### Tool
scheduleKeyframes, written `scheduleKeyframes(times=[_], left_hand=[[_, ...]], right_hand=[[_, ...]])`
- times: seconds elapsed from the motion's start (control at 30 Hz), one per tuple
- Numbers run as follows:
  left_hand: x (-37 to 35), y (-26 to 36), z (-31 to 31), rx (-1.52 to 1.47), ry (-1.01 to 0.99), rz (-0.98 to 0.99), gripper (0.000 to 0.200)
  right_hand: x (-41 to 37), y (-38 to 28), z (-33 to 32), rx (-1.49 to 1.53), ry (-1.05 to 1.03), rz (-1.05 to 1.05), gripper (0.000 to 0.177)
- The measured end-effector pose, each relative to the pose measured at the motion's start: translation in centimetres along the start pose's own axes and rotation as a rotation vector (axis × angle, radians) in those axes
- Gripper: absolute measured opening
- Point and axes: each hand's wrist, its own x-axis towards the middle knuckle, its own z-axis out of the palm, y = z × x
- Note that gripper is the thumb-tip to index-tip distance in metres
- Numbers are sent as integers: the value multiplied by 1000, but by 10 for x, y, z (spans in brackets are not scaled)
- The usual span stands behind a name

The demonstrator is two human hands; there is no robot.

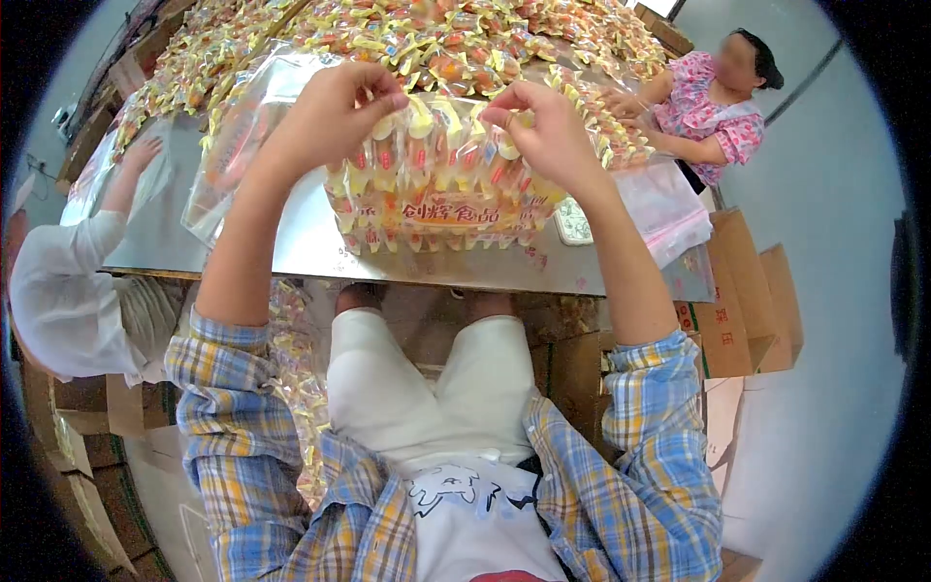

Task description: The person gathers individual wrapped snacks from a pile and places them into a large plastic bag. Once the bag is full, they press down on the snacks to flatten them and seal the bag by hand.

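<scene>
A clear printed plastic bag stands upright near the table's front edge, packed with rows of small wrapped snacks with yellow ends. My left hand pinches the bag's top edge at its left side, thumb against fingers. At the right side of the same edge, my right hand is closed in a similar pinch. Between the two hands, the yellow wrapper ends show at the bag's mouth.
A big heap of wrapped snacks covers the back of the table. Flat plastic bags and a small pale green-white item lie to the right. Co-workers are at both sides; cardboard boxes stand right.
</scene>
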Motion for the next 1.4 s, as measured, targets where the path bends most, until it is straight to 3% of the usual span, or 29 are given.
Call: scheduleKeyframes(times=[0.1,0.2,0.23,0.33,0.37,0.47,0.57,0.73,0.87,0.9,1.17,1.4], left_hand=[[1,-11,0,46,91,19,36],[-9,8,-2,61,-66,-298,44],[-11,-12,5,107,-39,-172,53],[-9,10,-12,-64,-216,-428,52],[-8,5,-11,-54,-191,-389,51],[-7,-13,0,-21,-124,-301,49],[-1,-13,3,16,-82,-256,48],[-7,-38,22,15,97,-68,53],[-7,-41,22,21,62,-120,63],[-8,-37,21,45,51,-139,66],[-6,-28,15,115,-86,-211,64],[-6,-35,26,146,45,-137,58]], right_hand=[[1,8,7,-42,53,-51,29],[4,8,4,18,28,-10,33],[3,5,1,49,7,20,35],[5,12,-7,-128,24,-50,48],[4,18,-10,-234,39,-99,53],[-5,31,-19,-196,-109,84,67],[-9,34,-21,13,-233,189,75],[-6,42,-17,23,-250,164,82],[-4,31,-21,-120,-329,102,88],[-3,27,-24,-128,-379,141,106],[-6,30,-14,-166,-308,124,103],[-6,29,-10,-187,-290,122,90]])
